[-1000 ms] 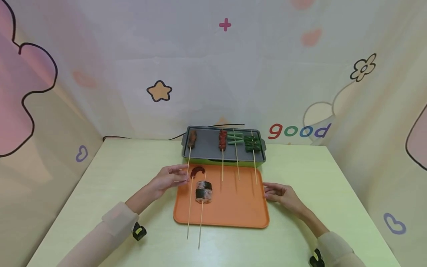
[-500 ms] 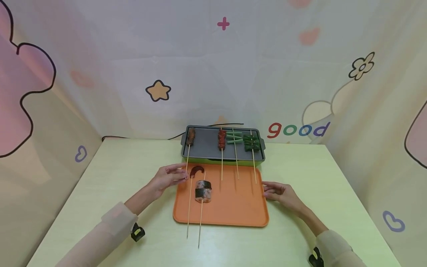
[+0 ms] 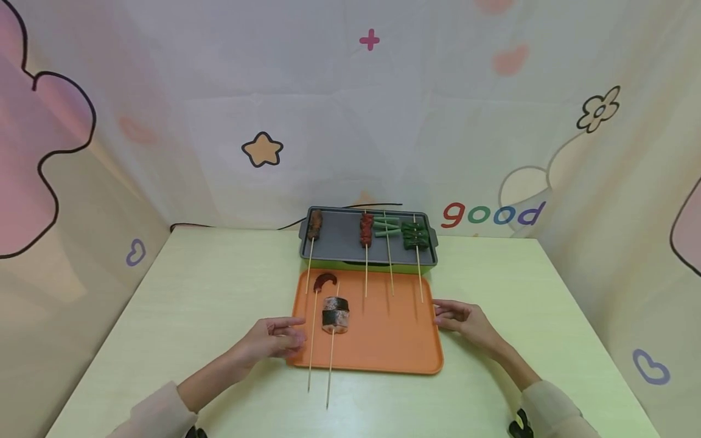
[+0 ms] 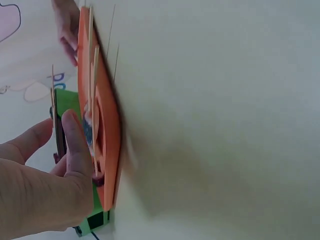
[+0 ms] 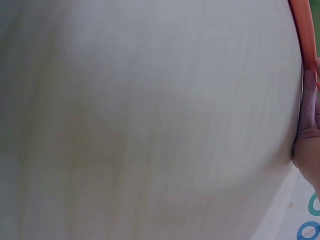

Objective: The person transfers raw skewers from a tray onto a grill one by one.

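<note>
My left hand point(image 3: 274, 340) hovers at the left edge of the orange tray point(image 3: 389, 340), fingers forward and holding nothing. In the left wrist view its thumb and fingers stand apart. Close by on the tray lie a skewer with a dark red curled piece point(image 3: 325, 281) and a skewer with a black-and-white banded piece point(image 3: 335, 315), their sticks jutting over the front rim. My right hand point(image 3: 465, 322) holds the tray's right rim, thumb along its edge. Behind, a brown meat skewer point(image 3: 314, 225) lies at the left of the grill point(image 3: 339, 234).
The grill also carries a red meat skewer point(image 3: 366, 230), a green stalk skewer point(image 3: 386, 226) and a leafy green skewer point(image 3: 415, 235), sticks reaching over the tray. A black cord point(image 3: 188, 225) runs behind. Patterned curtains point(image 3: 350, 121) enclose the pale table point(image 3: 219, 261).
My left hand has left the brown meat skewer's stick and moved toward the front along the tray's left side. That skewer stays on the grill; the right hand keeps its place.
</note>
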Available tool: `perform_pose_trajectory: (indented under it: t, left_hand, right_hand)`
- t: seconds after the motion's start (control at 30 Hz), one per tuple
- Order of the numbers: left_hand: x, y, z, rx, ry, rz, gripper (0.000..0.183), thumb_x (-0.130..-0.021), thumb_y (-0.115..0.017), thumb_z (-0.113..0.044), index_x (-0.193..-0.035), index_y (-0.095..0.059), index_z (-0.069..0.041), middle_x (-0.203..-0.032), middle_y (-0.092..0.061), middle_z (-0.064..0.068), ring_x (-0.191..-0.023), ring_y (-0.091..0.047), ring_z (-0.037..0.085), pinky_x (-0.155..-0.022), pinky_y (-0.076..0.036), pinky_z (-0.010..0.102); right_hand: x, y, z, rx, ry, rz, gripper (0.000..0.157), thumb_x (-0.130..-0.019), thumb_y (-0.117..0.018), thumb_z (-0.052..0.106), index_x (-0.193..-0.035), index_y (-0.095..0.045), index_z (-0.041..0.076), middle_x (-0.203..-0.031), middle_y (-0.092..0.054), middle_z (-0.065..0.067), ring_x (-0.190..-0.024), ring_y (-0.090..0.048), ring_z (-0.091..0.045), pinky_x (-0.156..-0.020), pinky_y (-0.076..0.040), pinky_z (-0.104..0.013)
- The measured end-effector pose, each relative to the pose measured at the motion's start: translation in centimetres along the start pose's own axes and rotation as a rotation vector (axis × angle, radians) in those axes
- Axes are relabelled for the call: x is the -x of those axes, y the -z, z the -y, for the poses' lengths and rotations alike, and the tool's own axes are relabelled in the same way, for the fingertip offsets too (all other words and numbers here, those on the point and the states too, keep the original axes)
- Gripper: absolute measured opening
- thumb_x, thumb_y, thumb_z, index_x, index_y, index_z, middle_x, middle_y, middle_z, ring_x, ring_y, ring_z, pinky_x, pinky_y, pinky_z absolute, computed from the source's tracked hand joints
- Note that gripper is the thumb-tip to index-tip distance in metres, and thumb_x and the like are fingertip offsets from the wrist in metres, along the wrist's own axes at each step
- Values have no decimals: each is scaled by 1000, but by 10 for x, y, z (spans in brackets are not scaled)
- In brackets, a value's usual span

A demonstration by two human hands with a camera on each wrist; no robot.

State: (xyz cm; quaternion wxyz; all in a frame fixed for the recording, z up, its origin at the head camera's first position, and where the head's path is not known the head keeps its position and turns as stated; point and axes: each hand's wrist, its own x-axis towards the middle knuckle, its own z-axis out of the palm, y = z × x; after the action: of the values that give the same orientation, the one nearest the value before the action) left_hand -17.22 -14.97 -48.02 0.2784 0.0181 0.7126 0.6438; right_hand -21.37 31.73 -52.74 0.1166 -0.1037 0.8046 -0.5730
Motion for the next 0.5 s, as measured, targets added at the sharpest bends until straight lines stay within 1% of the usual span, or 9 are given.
perform_pose_trajectory:
  t: [0.1,0.23,0.4,0.5]
  left_hand:
    - [13,-5,10,-2,9,38,63,-96,-72,-16,-149,-46,6,-108,-75,6,-92,-75,14,-80,-63,31]
    - [25,-9,20,-24,11,78,65,-96,-72,-15,-149,-44,8,-108,-78,12,-89,-77,18,-77,-64,33]
    - [29,-16,29,-9,19,118,67,-96,-71,-13,-150,-39,11,-115,-76,17,-96,-77,23,-82,-64,38]
    - [28,-21,31,30,32,120,69,-95,-71,-11,-151,-37,13,-115,-76,15,-99,-77,22,-86,-63,39]
  right_hand:
    - [0,0,1,6,-3,-5,50,-95,-71,7,-140,-57,-8,-116,-72,-22,-93,-71,1,-76,-58,-17]
    - [1,0,1,13,-11,-5,51,-95,-72,8,-140,-57,-7,-120,-69,-28,-93,-70,2,-76,-57,-17]
    - [2,0,1,21,-20,-13,51,-95,-72,10,-141,-57,-6,-123,-66,-31,-93,-70,2,-76,-57,-17]
    - [1,-1,1,18,-21,-14,51,-95,-72,10,-141,-57,-7,-123,-66,-31,-93,-70,2,-76,-57,-17]
